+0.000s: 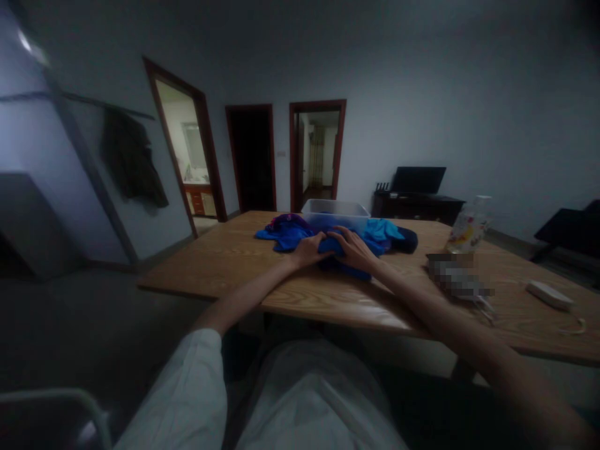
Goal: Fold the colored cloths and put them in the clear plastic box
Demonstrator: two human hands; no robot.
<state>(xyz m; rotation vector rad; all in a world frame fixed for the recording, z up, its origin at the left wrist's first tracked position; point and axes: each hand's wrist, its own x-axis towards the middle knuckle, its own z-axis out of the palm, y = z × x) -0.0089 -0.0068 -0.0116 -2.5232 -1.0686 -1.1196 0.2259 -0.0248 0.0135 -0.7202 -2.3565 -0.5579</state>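
A blue cloth [347, 269] lies bunched on the wooden table in front of me, partly covered by my hands. My left hand [307, 251] grips its left side, thumb and fingers closed on the fabric. From the right, my right hand [352, 249] curls its fingers over the top of the same cloth. Just behind stands a clear plastic bin [335, 207]. Left of my hands is a heap of blue garments [285, 234] with some purple and pink. A light blue cloth [382, 230] lies to the right, beside a dark bundle [409, 239].
On the right of the wooden table [210, 262] stand a patterned bottle [470, 225], a blurred-out object [457, 277] with a cord, and a white power strip or adapter [549, 295]. A monitor [419, 179] sits on a dark cabinet by the far wall. A metal chair frame [56, 394] is at lower left.
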